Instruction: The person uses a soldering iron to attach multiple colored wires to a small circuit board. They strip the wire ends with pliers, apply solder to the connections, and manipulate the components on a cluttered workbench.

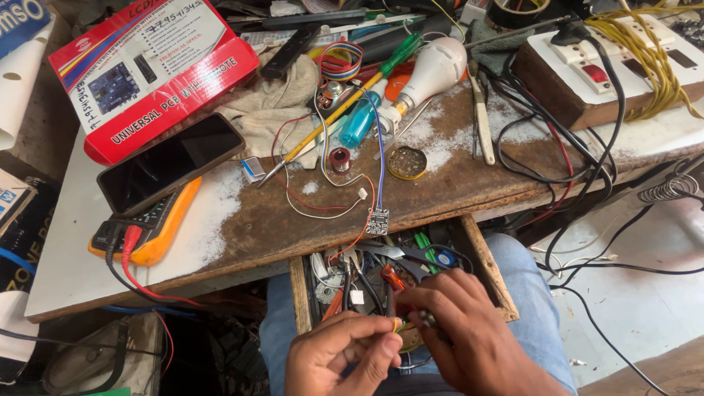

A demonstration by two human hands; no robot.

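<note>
Both hands meet low in the head camera's view, above the person's lap. The left hand (345, 350) lies palm-up, fingers curled inward, thumb and forefinger pinched together at the tips. The right hand (458, 323) comes in from the lower right, back of the hand facing up, knuckles bent, its fingertips closing against those of the left hand. Both wrists are bare.

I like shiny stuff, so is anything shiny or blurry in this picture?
In the head view, the dark phone screen has a soft sheen; the white bulb looks bright; the left hand and right hand are slightly blurred; table edges bend slightly near the corners.
</note>
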